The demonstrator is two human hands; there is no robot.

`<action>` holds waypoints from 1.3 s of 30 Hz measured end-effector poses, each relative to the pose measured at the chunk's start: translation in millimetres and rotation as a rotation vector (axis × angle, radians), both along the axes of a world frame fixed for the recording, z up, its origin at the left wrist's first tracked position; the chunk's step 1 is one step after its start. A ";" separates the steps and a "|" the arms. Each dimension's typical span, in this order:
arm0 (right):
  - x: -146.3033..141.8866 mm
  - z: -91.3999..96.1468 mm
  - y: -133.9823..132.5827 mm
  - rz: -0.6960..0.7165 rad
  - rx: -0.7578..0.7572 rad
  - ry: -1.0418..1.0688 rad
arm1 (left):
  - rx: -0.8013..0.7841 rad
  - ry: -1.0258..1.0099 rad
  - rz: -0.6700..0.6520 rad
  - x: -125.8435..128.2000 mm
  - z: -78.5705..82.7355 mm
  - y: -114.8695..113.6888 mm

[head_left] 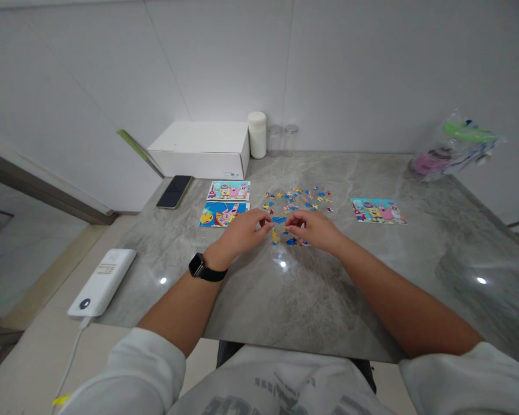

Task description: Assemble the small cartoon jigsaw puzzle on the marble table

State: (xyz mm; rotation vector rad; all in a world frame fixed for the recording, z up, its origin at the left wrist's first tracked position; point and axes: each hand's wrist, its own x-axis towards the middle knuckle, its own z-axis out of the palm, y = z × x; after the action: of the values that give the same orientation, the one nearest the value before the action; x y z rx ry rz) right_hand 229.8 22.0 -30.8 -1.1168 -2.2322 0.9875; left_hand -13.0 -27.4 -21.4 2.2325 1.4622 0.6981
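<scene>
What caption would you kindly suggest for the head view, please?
Left hand and right hand at small puzzle pieces on a grey tabletop, picture cards to either side.

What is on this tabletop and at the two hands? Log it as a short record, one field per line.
Surface: grey marbled tabletop
Left hand: fingertips beside a blue strip; whether it grips a piece is unclear
Right hand: fingertips at the strip's other side; grip likewise unclear
Loose puzzle pieces: scattered beyond the hands
Picture cards: two at left, upper card and lower card; right card
Back: white box, white bottle, two clear jars
Left side: phone, power bank
Far right: plastic bag
</scene>
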 end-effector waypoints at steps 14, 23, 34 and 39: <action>-8.7 -36.3 -25.3 0.062 0.343 -0.173 | -0.026 0.167 -0.055 6.1 -15.5 -1.1; -9.5 -35.6 -26.8 0.029 0.383 -0.231 | -0.027 0.203 -0.074 4.9 -18.5 -1.8; -12.0 -32.8 -27.1 0.051 0.412 -0.295 | -0.034 0.172 -0.070 4.2 -24.3 -0.2; -11.6 -30.7 -28.7 0.057 0.439 -0.303 | -0.048 0.173 -0.069 5.6 -24.0 0.1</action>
State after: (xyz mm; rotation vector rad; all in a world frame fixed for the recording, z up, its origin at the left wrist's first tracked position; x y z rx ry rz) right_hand 218.2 -6.7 -61.5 -1.0552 -2.5610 0.3278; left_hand -7.5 -27.3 -45.4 2.3434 1.4558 0.4535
